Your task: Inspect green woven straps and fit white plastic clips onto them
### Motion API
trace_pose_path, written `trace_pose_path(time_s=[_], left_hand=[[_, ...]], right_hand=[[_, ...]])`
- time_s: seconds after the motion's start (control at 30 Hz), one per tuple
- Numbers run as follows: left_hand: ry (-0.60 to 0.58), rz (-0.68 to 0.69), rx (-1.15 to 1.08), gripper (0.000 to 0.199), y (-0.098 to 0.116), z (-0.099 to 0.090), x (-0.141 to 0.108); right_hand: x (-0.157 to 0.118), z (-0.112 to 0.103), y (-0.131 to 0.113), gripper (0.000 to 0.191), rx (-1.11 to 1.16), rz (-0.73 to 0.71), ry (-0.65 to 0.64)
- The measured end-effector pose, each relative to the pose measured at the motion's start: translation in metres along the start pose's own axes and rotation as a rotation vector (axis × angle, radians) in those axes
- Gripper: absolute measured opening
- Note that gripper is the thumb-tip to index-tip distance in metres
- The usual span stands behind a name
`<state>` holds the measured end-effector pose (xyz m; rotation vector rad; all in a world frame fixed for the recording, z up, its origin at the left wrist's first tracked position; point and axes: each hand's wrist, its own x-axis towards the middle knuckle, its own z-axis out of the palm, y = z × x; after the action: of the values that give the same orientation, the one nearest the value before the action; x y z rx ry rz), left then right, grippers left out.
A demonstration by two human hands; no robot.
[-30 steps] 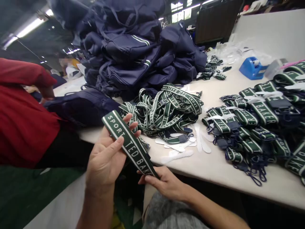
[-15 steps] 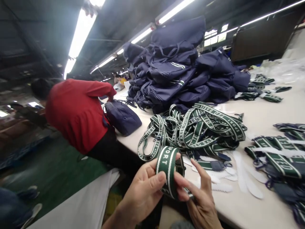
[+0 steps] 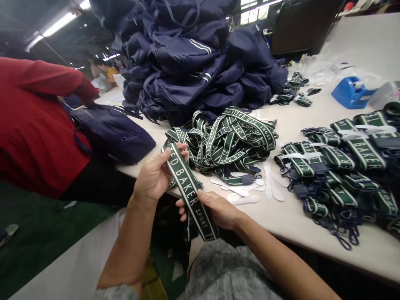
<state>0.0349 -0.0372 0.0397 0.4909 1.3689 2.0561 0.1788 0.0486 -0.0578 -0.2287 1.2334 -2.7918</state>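
A long white worktop under a big pile of dark blue bags. Just beside the pile, a heap of green straps. Over the worktop's edge, one green strap with white letters, held out flat between the left hand and the right hand. Left fingers curled around the strap's top part, right fingers pressed on its lower part.

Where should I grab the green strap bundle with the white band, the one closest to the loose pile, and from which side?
Probably best to pinch the green strap bundle at its white band, coming from above on the side facing the loose strap pile. The band gathers the straps there, while navy hardware hangs below and could snag.
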Motion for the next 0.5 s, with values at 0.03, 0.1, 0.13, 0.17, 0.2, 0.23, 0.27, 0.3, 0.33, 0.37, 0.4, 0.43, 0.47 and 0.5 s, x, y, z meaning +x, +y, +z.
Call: trace_pose_path(time_s=[0.03, 0.1, 0.13, 0.17, 0.2, 0.23, 0.27, 0.3, 0.33, 0.37, 0.4, 0.43, 0.47, 0.5], left_hand=[[0.004, -0.015, 0.014, 0.024, -0.004, -0.004, 0.004], [0.016, -0.034, 0.030, 0.022, -0.011, -0.013, 0.009], [0.024, -0.037, 0.025, 0.021, -0.014, -0.017, 0.011], [0.031, -0.038, 0.011, 0.020, -0.016, -0.020, 0.012], [0.039, -0.040, -0.009, 0.020, -0.018, -0.022, 0.013], [0.054, -0.049, -0.034, 0.019, -0.019, -0.025, 0.015], [0.078, -0.067, -0.067, 0.019, -0.019, -0.027, 0.016], [0.112, -0.097, -0.111, 0.020, -0.019, -0.028, 0.019], [0.154, -0.136, -0.163, 0.022, -0.018, -0.030, 0.021], [0.197, -0.183, -0.219, 0.024, -0.018, -0.032, 0.024], [0.234, -0.228, -0.274, 0.026, -0.017, -0.035, 0.027], [0.260, -0.264, -0.320, 0.028, -0.017, -0.038, 0.030], [0.272, -0.283, -0.352, 0.030, -0.018, -0.041, 0.032], [0.272, -0.285, -0.363, 0.031, -0.019, -0.044, 0.033]], right_hand=[[0.001, 0.000, 0.003, 0.052, 0.072, -0.008, -0.002], [0.001, -0.004, 0.006, 0.047, 0.145, 0.007, -0.008], [-0.001, -0.006, 0.006, 0.045, 0.165, 0.027, -0.015], [-0.003, -0.009, 0.007, 0.044, 0.183, 0.048, -0.026], [-0.005, -0.011, 0.007, 0.044, 0.203, 0.070, -0.044], [-0.009, -0.013, 0.008, 0.044, 0.222, 0.087, -0.068], [-0.012, -0.014, 0.009, 0.043, 0.239, 0.099, -0.097], [-0.015, -0.014, 0.010, 0.043, 0.256, 0.108, -0.122], [-0.018, -0.013, 0.011, 0.044, 0.272, 0.116, -0.138], [-0.020, -0.012, 0.012, 0.046, 0.285, 0.123, -0.137], [-0.021, -0.011, 0.014, 0.048, 0.293, 0.131, -0.118], [-0.021, -0.010, 0.015, 0.051, 0.291, 0.139, -0.082], [-0.021, -0.011, 0.017, 0.054, 0.280, 0.149, -0.032], [-0.020, -0.011, 0.018, 0.056, 0.257, 0.161, 0.035]])
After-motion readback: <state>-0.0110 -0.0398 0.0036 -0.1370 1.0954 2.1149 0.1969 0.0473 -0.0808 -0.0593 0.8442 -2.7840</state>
